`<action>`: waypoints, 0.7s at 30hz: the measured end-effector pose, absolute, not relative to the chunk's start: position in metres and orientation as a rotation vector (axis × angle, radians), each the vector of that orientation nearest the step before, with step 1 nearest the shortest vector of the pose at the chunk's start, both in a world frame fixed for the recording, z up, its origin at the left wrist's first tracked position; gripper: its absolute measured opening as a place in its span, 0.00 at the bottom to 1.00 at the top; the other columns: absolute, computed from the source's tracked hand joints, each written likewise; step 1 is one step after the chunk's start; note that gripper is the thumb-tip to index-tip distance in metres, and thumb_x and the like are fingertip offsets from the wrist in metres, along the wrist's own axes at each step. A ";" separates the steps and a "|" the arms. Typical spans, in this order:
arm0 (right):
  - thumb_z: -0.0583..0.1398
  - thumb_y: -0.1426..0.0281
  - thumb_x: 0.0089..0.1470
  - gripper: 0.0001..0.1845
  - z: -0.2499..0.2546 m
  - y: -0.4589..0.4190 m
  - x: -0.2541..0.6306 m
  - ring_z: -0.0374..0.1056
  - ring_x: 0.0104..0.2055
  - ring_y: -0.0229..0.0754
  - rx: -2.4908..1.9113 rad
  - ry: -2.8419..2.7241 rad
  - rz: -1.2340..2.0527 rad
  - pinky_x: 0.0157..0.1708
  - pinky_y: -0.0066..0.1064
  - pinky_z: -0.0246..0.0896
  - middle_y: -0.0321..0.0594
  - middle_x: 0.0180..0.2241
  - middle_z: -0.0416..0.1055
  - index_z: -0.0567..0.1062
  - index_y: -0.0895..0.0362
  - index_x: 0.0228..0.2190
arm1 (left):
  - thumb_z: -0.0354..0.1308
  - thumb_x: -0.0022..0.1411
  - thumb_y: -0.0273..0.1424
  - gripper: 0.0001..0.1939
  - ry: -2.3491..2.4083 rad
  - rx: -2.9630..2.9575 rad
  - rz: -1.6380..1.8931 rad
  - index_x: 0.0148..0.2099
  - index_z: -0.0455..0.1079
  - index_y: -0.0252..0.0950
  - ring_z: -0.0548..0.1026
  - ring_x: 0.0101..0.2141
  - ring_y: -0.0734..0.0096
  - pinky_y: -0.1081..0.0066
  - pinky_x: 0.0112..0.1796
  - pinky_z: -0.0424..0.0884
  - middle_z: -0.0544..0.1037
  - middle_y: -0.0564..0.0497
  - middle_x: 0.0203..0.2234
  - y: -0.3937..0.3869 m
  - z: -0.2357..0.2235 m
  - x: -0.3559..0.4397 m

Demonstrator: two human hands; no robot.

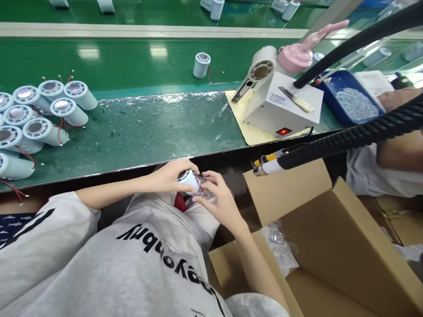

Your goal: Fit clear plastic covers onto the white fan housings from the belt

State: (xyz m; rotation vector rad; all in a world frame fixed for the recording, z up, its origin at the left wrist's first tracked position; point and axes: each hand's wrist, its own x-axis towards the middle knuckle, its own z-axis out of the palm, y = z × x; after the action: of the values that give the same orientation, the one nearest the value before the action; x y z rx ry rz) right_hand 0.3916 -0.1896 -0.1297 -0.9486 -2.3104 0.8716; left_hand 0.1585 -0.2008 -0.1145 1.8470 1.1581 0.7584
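Above my lap, my left hand (175,175) grips a light-blue cylindrical unit (189,179) with a ribbed end ring. My right hand (220,200) has its fingers curled round a clear plastic piece (205,192), which meets the unit's far end. Red wire shows between the two; the exact fit is hidden by my fingers. Both hands are just below the bench's front edge. On the bench's left side stand and lean several like cylinders (68,110) with red wires. One more cylinder (201,65) stands upright on the green belt.
A white powered box (280,103) with a lit red switch and a knife on top stands at right. Beside it are a pink-topped bottle (295,57) and a blue tray (353,103) of small parts. Screwdrivers hang (269,166) above an open carton (330,233). A co-worker's arm (399,149) is at far right.
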 end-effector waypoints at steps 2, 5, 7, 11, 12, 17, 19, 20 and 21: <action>0.63 0.66 0.62 0.08 -0.126 -0.192 0.393 0.76 0.48 0.50 -0.971 -2.140 1.029 0.47 0.42 0.74 0.48 0.50 0.73 0.78 0.54 0.31 | 0.75 0.51 0.45 0.32 1.179 1.843 0.827 0.55 0.76 0.36 0.75 0.44 0.60 0.60 0.50 0.72 0.77 0.44 0.44 -0.202 -0.126 0.159; 0.61 0.67 0.63 0.14 -0.122 -0.193 0.394 0.76 0.46 0.48 -1.012 -1.968 1.096 0.47 0.40 0.72 0.45 0.43 0.74 0.77 0.55 0.25 | 0.76 0.47 0.49 0.35 1.115 1.876 0.884 0.55 0.78 0.38 0.75 0.48 0.56 0.56 0.52 0.73 0.74 0.41 0.47 -0.203 -0.142 0.158; 0.63 0.67 0.60 0.15 -0.122 -0.193 0.394 0.76 0.44 0.47 -1.054 -1.883 1.178 0.43 0.37 0.72 0.44 0.40 0.74 0.75 0.55 0.22 | 0.76 0.48 0.48 0.34 1.027 1.894 0.891 0.54 0.79 0.38 0.73 0.54 0.51 0.53 0.56 0.71 0.72 0.37 0.54 -0.203 -0.148 0.157; 0.67 0.59 0.57 0.20 -0.127 -0.190 0.398 0.76 0.42 0.46 -1.119 -1.630 1.428 0.41 0.36 0.73 0.42 0.37 0.74 0.75 0.55 0.19 | 0.74 0.53 0.41 0.34 0.881 1.836 0.780 0.61 0.74 0.41 0.74 0.59 0.51 0.55 0.59 0.69 0.74 0.38 0.59 -0.206 -0.145 0.158; 0.68 0.56 0.56 0.21 -0.129 -0.189 0.399 0.76 0.42 0.47 -1.124 -1.553 1.478 0.41 0.37 0.74 0.42 0.37 0.75 0.75 0.55 0.19 | 0.74 0.54 0.40 0.34 0.876 1.798 0.757 0.62 0.73 0.41 0.74 0.58 0.52 0.55 0.59 0.69 0.76 0.39 0.58 -0.207 -0.143 0.159; 0.70 0.49 0.54 0.19 -0.133 -0.192 0.406 0.75 0.55 0.56 -0.934 -1.657 1.473 0.51 0.48 0.76 0.47 0.51 0.78 0.83 0.52 0.32 | 0.73 0.54 0.37 0.37 0.944 1.376 0.757 0.65 0.69 0.37 0.78 0.52 0.57 0.63 0.49 0.75 0.76 0.38 0.59 -0.214 -0.138 0.165; 0.71 0.55 0.54 0.16 -0.132 -0.196 0.409 0.72 0.60 0.57 -0.875 -1.917 1.281 0.59 0.51 0.72 0.46 0.58 0.75 0.84 0.49 0.41 | 0.72 0.55 0.36 0.37 0.899 1.212 0.784 0.64 0.68 0.37 0.79 0.49 0.61 0.65 0.47 0.75 0.75 0.38 0.58 -0.216 -0.139 0.166; 0.71 0.58 0.56 0.16 -0.131 -0.199 0.410 0.72 0.61 0.57 -0.873 -2.015 1.170 0.60 0.51 0.70 0.45 0.59 0.74 0.83 0.48 0.45 | 0.72 0.55 0.36 0.36 0.871 1.165 0.793 0.64 0.68 0.38 0.79 0.48 0.62 0.65 0.47 0.75 0.75 0.38 0.58 -0.217 -0.139 0.167; 0.70 0.61 0.58 0.15 -0.131 -0.201 0.411 0.72 0.61 0.56 -0.877 -2.079 1.073 0.61 0.51 0.70 0.45 0.59 0.74 0.82 0.47 0.47 | 0.73 0.55 0.36 0.36 0.849 1.144 0.798 0.64 0.69 0.38 0.79 0.47 0.63 0.65 0.47 0.75 0.75 0.39 0.58 -0.218 -0.139 0.167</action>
State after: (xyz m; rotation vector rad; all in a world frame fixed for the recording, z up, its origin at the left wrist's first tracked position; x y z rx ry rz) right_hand 0.4113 -0.2010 -0.1306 -0.8767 -2.0792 1.0730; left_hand 0.1668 -0.2177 -0.1386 1.1436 0.8485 0.7976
